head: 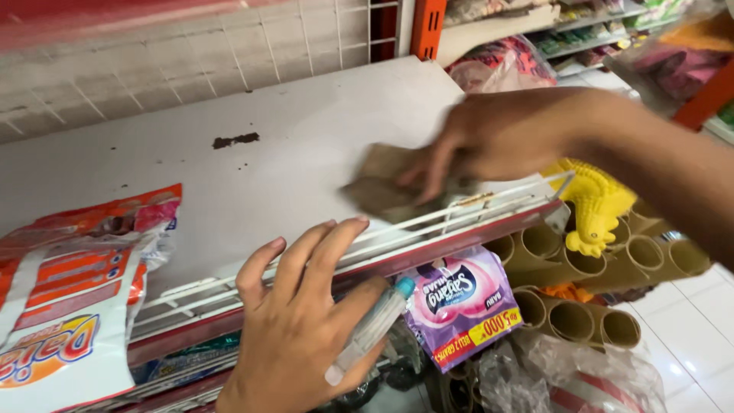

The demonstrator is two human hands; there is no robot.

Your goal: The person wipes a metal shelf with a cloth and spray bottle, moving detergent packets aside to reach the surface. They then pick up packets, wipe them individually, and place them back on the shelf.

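Note:
My right hand (489, 134) presses a brown cloth (382, 187) flat on the white shelf board (252, 176), near the shelf's front wire rail; the hand is blurred. My left hand (306, 329) rests its fingers on the front edge of the shelf and holds a thin clear tube with a blue cap (371, 329) between thumb and palm. A dark chipped spot (235, 140) marks the shelf behind the cloth.
Orange-and-white detergent bags (69, 298) lie on the shelf's left part. A purple sachet (459, 306) hangs below the rail. Cardboard tubes (604, 268) and a yellow rubber chicken toy (592, 206) sit at lower right. Clear plastic bags (566, 375) lie on the floor.

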